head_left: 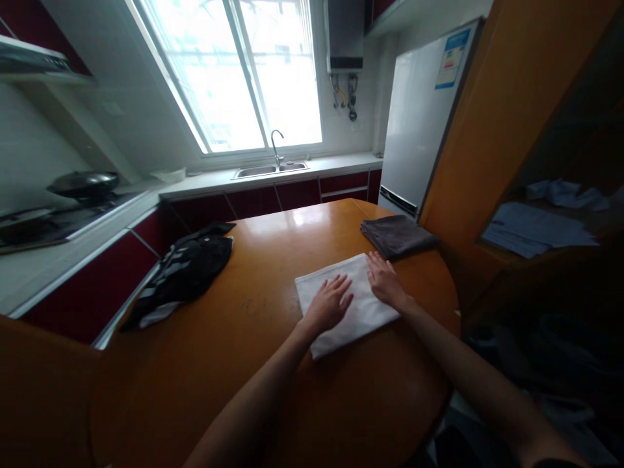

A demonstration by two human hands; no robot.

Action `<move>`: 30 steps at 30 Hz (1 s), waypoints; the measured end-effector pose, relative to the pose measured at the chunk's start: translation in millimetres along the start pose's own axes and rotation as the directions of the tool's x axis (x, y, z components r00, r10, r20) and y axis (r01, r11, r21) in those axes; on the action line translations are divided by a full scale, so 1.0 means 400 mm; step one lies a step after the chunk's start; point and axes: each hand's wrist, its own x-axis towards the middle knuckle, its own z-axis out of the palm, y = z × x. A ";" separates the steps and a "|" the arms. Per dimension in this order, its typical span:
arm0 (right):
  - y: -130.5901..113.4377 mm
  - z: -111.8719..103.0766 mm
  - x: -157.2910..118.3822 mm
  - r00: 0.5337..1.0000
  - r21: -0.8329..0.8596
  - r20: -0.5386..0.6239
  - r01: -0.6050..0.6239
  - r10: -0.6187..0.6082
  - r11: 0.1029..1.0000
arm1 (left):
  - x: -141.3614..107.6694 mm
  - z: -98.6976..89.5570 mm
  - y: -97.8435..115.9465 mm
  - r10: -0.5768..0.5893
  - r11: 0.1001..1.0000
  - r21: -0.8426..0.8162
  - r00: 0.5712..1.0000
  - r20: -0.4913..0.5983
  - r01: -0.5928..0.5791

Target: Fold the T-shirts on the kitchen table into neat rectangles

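A white cloth (358, 312), folded into a flat rectangle, lies on the wooden table (263, 273) in front of me. On its left part rests my left hand (329, 304), palm down with the fingers stretched out. My right hand (383, 279) lies flat along the cloth's right edge, its fingers extended toward the far corner. Neither hand grips anything. Just beyond my right hand sits a folded dark grey cloth (397, 235). Parts of the white cloth are covered by my hands.
A crumpled black garment with white stripes (195, 266) lies at the table's left edge. Behind the table runs a counter with a sink (258, 171) and faucet (277, 146). A fridge (419, 117) stands at the back right, and a wok (84, 183) sits on the stove at left.
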 end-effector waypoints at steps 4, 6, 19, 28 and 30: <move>-0.025 0.045 -0.012 0.990 -0.039 0.138 0.027 -0.021 0.999 | 0.006 0.008 -0.100 -0.225 0.958 0.173 0.973 -0.041 0.229; -0.017 0.064 -0.014 0.982 -0.042 0.188 -0.002 0.010 0.999 | 0.001 0.026 -0.127 -0.273 0.942 0.196 0.962 -0.017 0.271; 0.004 0.074 -0.013 0.984 0.026 0.179 -0.011 0.006 1.000 | -0.008 -0.008 -0.231 -0.557 0.817 0.074 0.816 -0.151 0.572; 0.003 0.072 -0.015 0.985 0.017 0.170 -0.001 -0.002 1.000 | -0.142 0.034 -0.082 -0.101 0.991 0.099 0.993 0.057 0.095; 0.004 0.074 -0.015 0.986 0.024 0.167 -0.004 0.000 1.000 | -0.165 0.028 -0.076 -0.095 0.993 0.083 0.993 0.069 0.089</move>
